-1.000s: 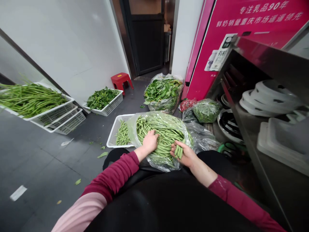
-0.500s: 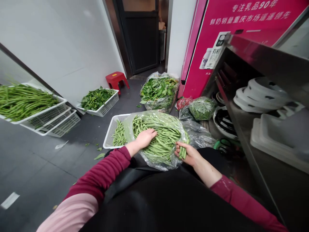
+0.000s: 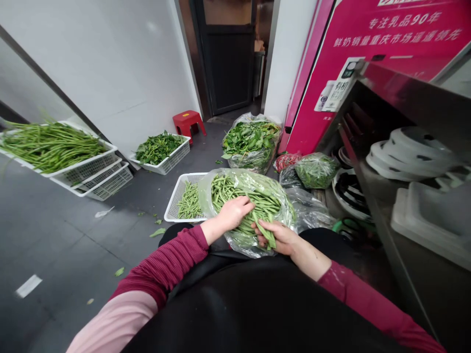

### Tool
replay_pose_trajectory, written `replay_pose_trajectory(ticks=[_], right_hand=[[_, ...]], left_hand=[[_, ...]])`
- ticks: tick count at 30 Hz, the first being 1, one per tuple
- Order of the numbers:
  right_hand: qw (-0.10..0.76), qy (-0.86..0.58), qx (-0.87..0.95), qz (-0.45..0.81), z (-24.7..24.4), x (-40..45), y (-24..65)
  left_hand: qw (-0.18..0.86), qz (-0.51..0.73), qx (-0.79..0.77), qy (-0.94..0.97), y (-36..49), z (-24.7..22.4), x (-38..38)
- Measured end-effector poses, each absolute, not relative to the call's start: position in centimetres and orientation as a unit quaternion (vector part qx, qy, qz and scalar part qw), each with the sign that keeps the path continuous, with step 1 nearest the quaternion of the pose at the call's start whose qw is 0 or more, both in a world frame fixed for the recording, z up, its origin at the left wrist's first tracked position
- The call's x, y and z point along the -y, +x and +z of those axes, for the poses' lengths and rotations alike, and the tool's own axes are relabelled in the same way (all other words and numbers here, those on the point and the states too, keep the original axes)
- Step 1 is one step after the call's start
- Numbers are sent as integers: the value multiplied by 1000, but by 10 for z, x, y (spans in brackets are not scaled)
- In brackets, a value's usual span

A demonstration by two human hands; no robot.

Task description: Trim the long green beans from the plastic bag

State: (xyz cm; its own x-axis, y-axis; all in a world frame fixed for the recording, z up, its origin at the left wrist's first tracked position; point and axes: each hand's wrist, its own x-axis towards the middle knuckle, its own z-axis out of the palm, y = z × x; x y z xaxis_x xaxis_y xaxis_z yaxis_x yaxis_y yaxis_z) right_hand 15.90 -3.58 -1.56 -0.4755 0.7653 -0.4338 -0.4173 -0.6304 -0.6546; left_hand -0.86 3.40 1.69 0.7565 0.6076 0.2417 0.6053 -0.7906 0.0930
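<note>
Short bean pieces [image 3: 189, 202] partly fill the white basket [image 3: 172, 196], while many long, slender green beans [image 3: 267, 202] lie in the clear bag [image 3: 206, 196] before the lap; the right hand's [image 3: 285, 239] fingers grasp a small bunch [image 3: 270, 238], the left hand's [image 3: 234, 214] are pinched beside it, any hold unclear

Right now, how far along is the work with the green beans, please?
Looks done: the shorter bean pieces lying in the white basket. In hand: the right hand holds a small bunch of beans, with the left hand close to it. Remaining: many long beans still in the clear bag, so a good part seems left.
</note>
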Motion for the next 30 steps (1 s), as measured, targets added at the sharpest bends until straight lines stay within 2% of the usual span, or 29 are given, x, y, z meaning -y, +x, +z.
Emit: replay_pose_trajectory(ticks=[3,5,8,10,12,15,18,20,23,26,30], right_hand=[[401,-376,282,786,-12,35,155],[460,-399,320,726,-10,32,154],[530,-471,351,612,-10,25,155],[550,-506,351,564,-11,21,157],[557,-516,347,550,-13,19,157],[549,-493,341,582,-15,20,155],[500,-463,301,667,-17,23,153],[478,-448,269,706,-19,25,154],[464,-413,255,741,-19,29,159],[436,-370,252,781,-15,34,165],[430,-354,264,787,-10,39,165]], left_hand=[[89,200,-397,892,-4,13,-28],[211,235,-480,818,2,12,-18],[455,189,-516,701,10,10,7],[532,160,-493,670,12,8,24],[510,164,-486,691,11,7,36],[388,177,-454,782,8,9,44],[293,166,-270,902,5,14,45],[273,176,-195,926,3,17,39],[335,212,-348,850,-5,16,16],[494,178,-510,681,-10,9,-11],[634,221,-461,580,3,1,-22]])
